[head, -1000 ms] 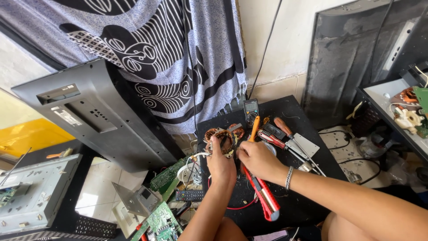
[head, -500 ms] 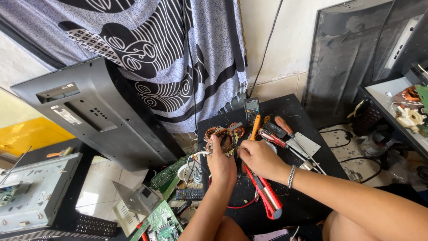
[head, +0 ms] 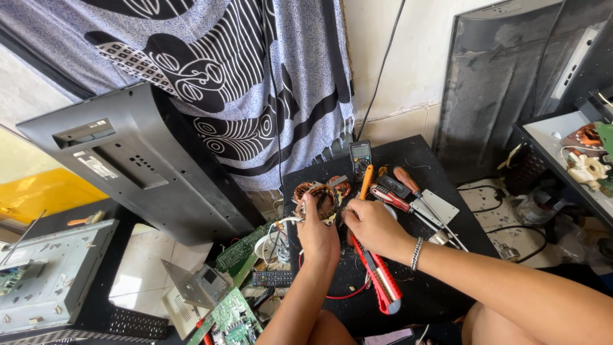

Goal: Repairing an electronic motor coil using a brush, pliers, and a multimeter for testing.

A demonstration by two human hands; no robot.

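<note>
Your left hand (head: pixel 317 233) is gripping the round copper-wound motor coil (head: pixel 317 199) at frame centre; keep it steady while your closed right hand (head: pixel 373 227) is pinching its wires.

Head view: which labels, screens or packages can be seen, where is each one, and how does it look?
Multimeter: rear of the black table, small dark body with a pale grey screen.
Labels: on the grey television back panel leaning at left, white rectangular stickers.
Remote control: below the left hand, flat, black, rows of small keys.
Packages: none visible.
</note>
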